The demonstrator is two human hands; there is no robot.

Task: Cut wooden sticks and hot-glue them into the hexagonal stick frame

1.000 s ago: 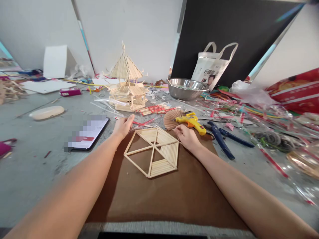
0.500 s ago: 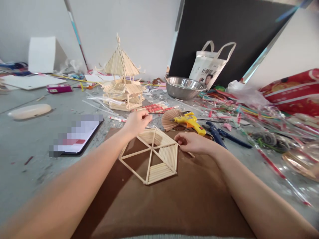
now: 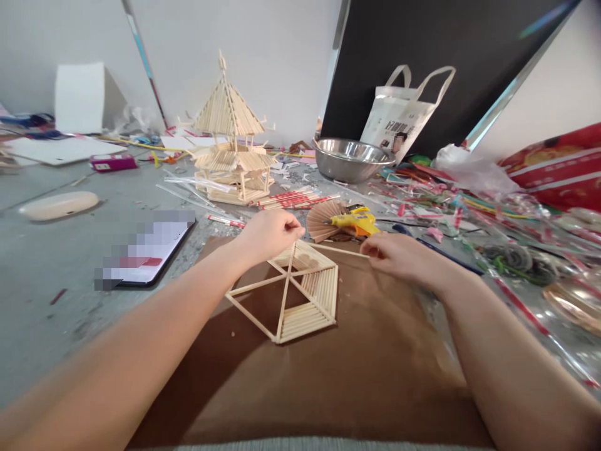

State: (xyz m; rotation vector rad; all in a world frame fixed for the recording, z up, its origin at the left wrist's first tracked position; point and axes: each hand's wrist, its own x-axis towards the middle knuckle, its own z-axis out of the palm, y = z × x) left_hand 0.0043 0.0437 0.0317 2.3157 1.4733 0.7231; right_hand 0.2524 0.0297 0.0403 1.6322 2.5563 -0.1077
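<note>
my right hand (image 3: 369, 247) is narrow, thumb and fingers pinched on one end of a thin pale stick (image 3: 340, 250). the stick runs leftward, just past the far right edge of the hexagonal frame (image 3: 290, 275), toward my other hand. my left hand (image 3: 300, 232) is bent over the far left part of the frame, fingers curled in near the stick's other end; can't tell if they grip it.

the frame lies flat on the brown mat (image 3: 328, 388), in front of me, between my forearms. spokes meet in its middle. right-side and far wedges have rows of sticks laid in; the near left wedge is open, mat showing through. far left corner is hidden by my hand.

just beyond my right hand: yellow glue gun (image 3: 355, 221), next to a pleated brown fan (image 3: 323, 219). blue-handled tool (image 3: 446, 249) partly hidden behind that hand. phone (image 3: 153, 250), screen up, left of the mat. farther back, a stick-built pagoda (image 3: 230, 119) stands upright, with red-and-white straws (image 3: 293, 199) lying near its base. metal bowl (image 3: 350, 169) right of that, white tote bag (image 3: 394, 119) behind it, leaning on a black board (image 3: 451, 44).
</note>
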